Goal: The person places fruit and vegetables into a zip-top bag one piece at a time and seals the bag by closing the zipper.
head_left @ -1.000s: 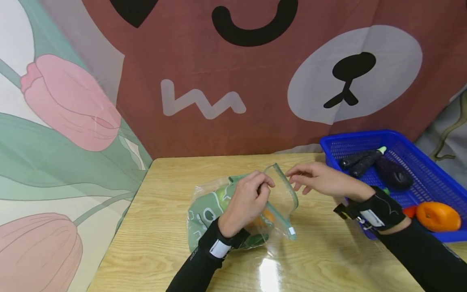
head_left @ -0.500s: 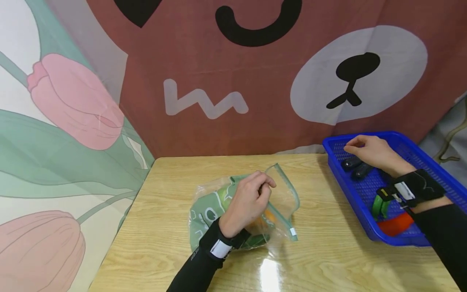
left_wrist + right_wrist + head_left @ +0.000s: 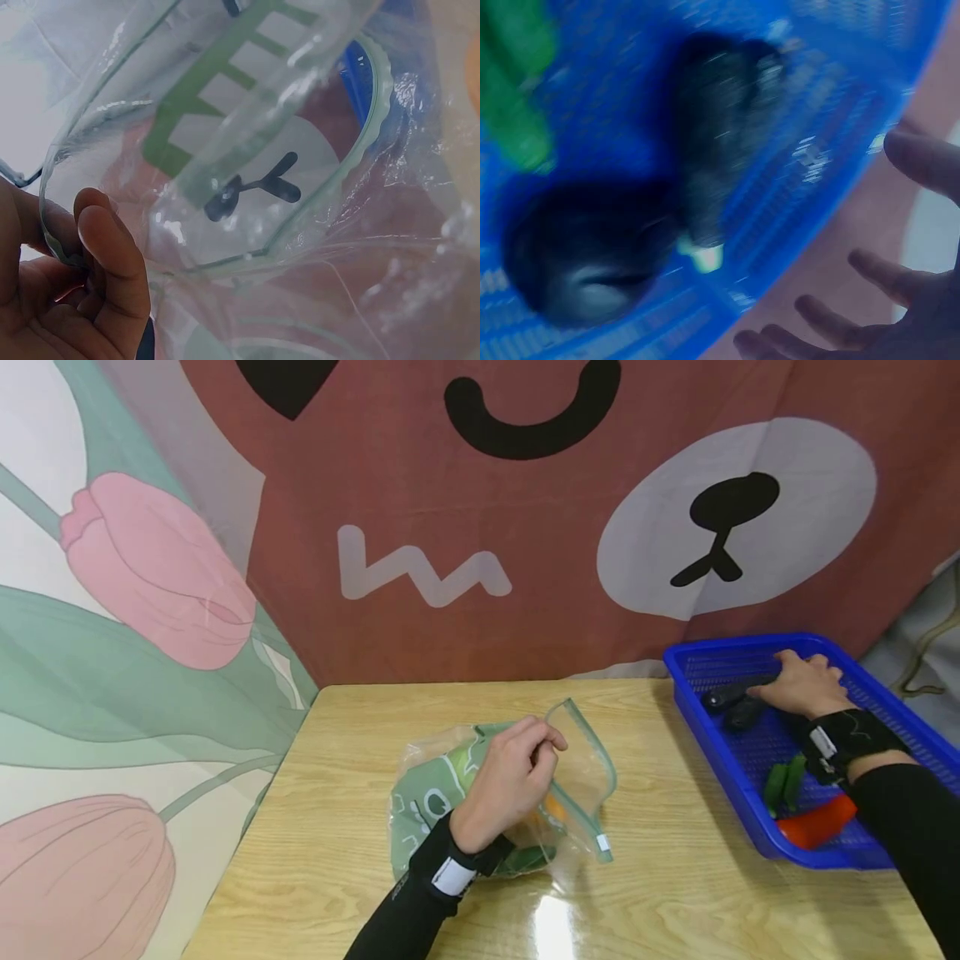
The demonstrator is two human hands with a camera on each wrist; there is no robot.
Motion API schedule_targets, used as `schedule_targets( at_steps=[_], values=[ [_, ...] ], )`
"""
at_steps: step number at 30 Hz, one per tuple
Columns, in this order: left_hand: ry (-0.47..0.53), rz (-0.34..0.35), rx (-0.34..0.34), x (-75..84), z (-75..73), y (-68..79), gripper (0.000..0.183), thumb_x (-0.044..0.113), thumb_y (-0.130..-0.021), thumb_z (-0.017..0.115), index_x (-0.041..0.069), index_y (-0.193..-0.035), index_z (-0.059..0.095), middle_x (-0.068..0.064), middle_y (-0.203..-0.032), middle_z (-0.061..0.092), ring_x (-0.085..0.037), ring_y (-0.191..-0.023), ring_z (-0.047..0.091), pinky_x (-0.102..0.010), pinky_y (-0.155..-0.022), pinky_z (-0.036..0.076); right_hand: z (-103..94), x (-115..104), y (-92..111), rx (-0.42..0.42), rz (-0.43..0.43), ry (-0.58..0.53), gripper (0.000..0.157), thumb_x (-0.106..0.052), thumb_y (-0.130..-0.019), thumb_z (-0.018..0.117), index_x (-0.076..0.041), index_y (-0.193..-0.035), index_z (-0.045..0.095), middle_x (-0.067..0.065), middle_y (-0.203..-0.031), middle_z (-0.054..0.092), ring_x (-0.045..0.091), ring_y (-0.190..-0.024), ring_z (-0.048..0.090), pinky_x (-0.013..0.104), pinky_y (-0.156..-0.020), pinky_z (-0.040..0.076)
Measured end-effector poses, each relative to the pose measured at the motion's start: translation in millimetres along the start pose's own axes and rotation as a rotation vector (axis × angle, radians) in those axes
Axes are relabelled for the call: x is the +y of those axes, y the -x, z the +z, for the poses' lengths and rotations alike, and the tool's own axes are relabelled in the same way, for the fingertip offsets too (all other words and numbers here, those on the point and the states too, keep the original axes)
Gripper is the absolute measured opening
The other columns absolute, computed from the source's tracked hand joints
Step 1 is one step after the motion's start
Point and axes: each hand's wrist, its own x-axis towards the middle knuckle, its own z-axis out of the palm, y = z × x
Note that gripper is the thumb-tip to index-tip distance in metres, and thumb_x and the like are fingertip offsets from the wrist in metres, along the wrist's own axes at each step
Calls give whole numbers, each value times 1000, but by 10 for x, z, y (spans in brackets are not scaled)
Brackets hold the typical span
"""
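Observation:
A clear zip bag with a green print (image 3: 423,802) lies on the table. My left hand (image 3: 510,781) pinches its opening edge, as the left wrist view shows the rim (image 3: 64,255) between thumb and fingers. Over the back of a blue basket (image 3: 716,785), my right hand (image 3: 806,685) hovers with fingers spread and nothing held. Below it lie slim dark eggplants (image 3: 742,714); the right wrist view, blurred, shows them (image 3: 705,135) beside a rounder dark eggplant (image 3: 585,262). In the head view the hand and wrist hide the rounder one.
Green vegetables (image 3: 776,789), perhaps small cucumbers, and a red vegetable (image 3: 817,822) lie in the basket's near part. Orange and green contents show in the bag. A brown printed cloth (image 3: 450,643) hangs behind the wooden table (image 3: 337,735).
My right hand has moved from beside the bag's mouth rightward over the basket, its fingers now spread. The left hand stays at the bag. An orange vegetable in the basket is now hidden by my arm.

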Motion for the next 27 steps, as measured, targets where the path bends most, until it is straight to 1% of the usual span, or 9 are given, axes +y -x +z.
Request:
schedule_targets(
  at_steps=[3, 6, 10, 13, 16, 19, 23, 26, 27],
  values=[
    [4, -2, -3, -7, -10, 3, 26, 1, -92, 42, 10, -90, 66, 3, -81, 54, -6, -58, 40, -20, -54, 36, 40, 108, -55, -41, 80, 23, 95, -41, -80, 66, 13, -139, 14, 51, -122, 10, 71, -110, 14, 75, -84, 23],
    [2, -1, -1, -18, -11, 5, 26, 1, -92, 42, 10, -90, 66, 3, -81, 54, -6, -58, 41, -20, -54, 36, 83, 217, -95, -69, 145, 41, 96, -39, -82, 63, 14, -139, 7, 54, -123, 6, 73, -112, 11, 75, -87, 22],
    [-2, -1, 2, -30, -11, 10, 26, 1, -92, 42, 10, -89, 66, 4, -81, 55, -5, -58, 41, -19, -54, 36, 146, 335, -132, -101, 200, 41, 96, -36, -85, 59, 15, -140, -1, 56, -128, -1, 73, -117, 3, 74, -91, 21],
    [-5, 2, 3, -37, -14, 11, 26, 0, -91, 42, 10, -89, 66, 4, -81, 54, -5, -58, 40, -18, -54, 35, 191, 388, -162, -112, 217, 36, 98, -36, -85, 59, 14, -140, -5, 56, -129, -6, 73, -119, -2, 74, -92, 19],
    [-9, 1, 3, -41, -21, 11, 27, 0, -91, 42, 10, -89, 66, 4, -80, 54, -5, -58, 40, -18, -53, 35, 235, 432, -193, -118, 214, 43, 99, -36, -84, 60, 17, -139, -4, 56, -128, -5, 74, -117, -1, 74, -91, 20],
    [-8, -6, -2, -45, -31, 10, 26, 1, -91, 42, 11, -90, 66, 4, -80, 54, -5, -58, 40, -19, -53, 35, 288, 494, -228, -141, 203, 53, 103, -38, -81, 64, 21, -137, 0, 57, -126, 0, 74, -115, 5, 73, -90, 24],
    [-8, -9, -6, -57, -39, 3, 26, 1, -92, 42, 10, -91, 66, 4, -82, 55, -6, -59, 41, -19, -54, 36, 361, 562, -266, -181, 209, 75, 104, -36, -78, 68, 30, -130, 7, 59, -120, 8, 74, -112, 11, 71, -91, 25],
    [-13, -8, -6, -64, -41, 2, 26, 1, -92, 42, 10, -90, 66, 4, -83, 55, -6, -59, 41, -18, -54, 36, 406, 601, -275, -205, 226, 109, 98, -35, -78, 68, 34, -124, 15, 58, -117, 16, 71, -111, 19, 69, -91, 26],
    [-13, -7, -6, -65, -41, 3, 26, 1, -92, 42, 10, -90, 66, 4, -83, 55, -6, -59, 41, -18, -54, 35, 417, 611, -278, -215, 235, 114, 97, -34, -78, 67, 35, -123, 16, 59, -117, 16, 70, -112, 19, 68, -92, 27]
  ],
)
